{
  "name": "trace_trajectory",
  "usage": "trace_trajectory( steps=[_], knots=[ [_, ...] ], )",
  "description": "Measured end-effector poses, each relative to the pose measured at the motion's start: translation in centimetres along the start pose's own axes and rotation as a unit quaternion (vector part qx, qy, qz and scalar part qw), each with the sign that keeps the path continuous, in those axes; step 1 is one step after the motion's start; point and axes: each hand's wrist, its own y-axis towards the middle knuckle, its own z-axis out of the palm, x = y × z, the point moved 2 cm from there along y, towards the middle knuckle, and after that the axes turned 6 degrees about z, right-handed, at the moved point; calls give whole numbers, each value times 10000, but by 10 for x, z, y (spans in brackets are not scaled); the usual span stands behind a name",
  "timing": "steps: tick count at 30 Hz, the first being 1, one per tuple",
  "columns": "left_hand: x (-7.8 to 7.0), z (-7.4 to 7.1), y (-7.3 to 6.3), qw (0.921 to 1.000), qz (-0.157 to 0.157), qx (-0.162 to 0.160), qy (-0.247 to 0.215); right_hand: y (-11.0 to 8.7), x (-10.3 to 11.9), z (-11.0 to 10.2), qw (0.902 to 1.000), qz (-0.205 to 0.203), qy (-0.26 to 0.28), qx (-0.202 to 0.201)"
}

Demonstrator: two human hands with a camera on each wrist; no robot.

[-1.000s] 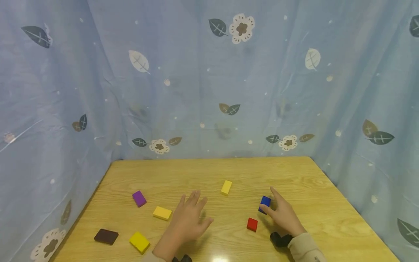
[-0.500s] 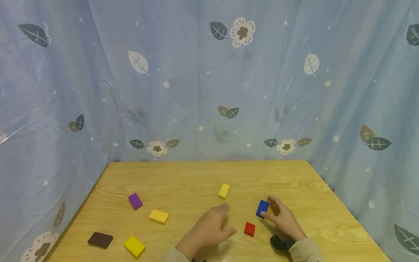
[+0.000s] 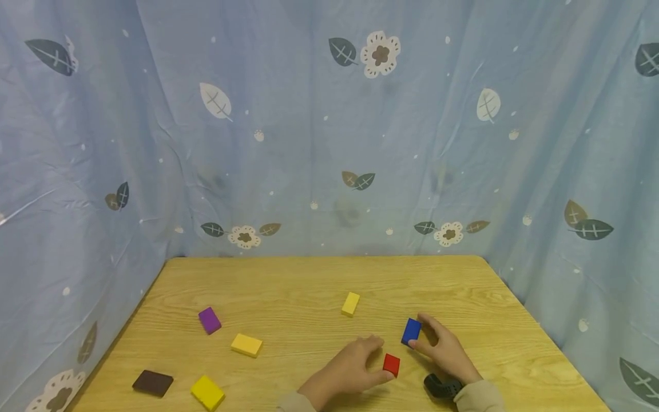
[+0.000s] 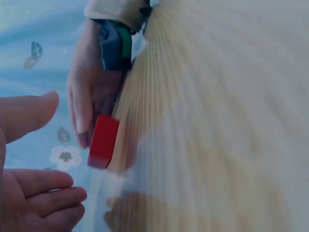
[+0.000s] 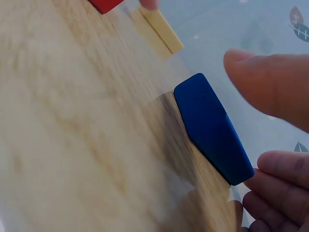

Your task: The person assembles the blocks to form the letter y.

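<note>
A red block (image 3: 391, 364) lies on the table, and my left hand (image 3: 350, 366) reaches beside it with thumb and fingers spread. In the left wrist view a gap shows between those fingers (image 4: 53, 198) and the red block. My right hand (image 3: 449, 352) hovers by a blue block (image 3: 411, 331), its thumb at the near end and its fingers by the far side. The right wrist view shows the thumb (image 5: 270, 82) apart from the blue block; whether a fingertip touches its end I cannot tell. Neither hand grips anything.
Two light yellow blocks (image 3: 350, 304) lie apart on the wooden table (image 3: 288, 280). Farther left are a purple block (image 3: 209, 320), a bright yellow block (image 3: 208, 393) and a dark brown block (image 3: 153, 383). A blue patterned curtain (image 3: 288, 143) surrounds the table's back and sides.
My left hand has moved right across the table to the red block. The right hand's fingers have bent a little around the blue block. The head view has tilted slightly upward.
</note>
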Motion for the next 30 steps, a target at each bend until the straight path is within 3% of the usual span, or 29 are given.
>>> trace_trajectory(
  steps=[9,22,30],
  knots=[
    [-2,16,3,9997,168,-168,35,1,-2,3,9998,-48,-169,21],
    [-5,25,7,9988,90,-439,183,4,-2,3,9988,-117,-466,-101],
    [-4,30,8,9965,216,-617,515,3,0,3,9984,-126,-539,-124]
  ],
)
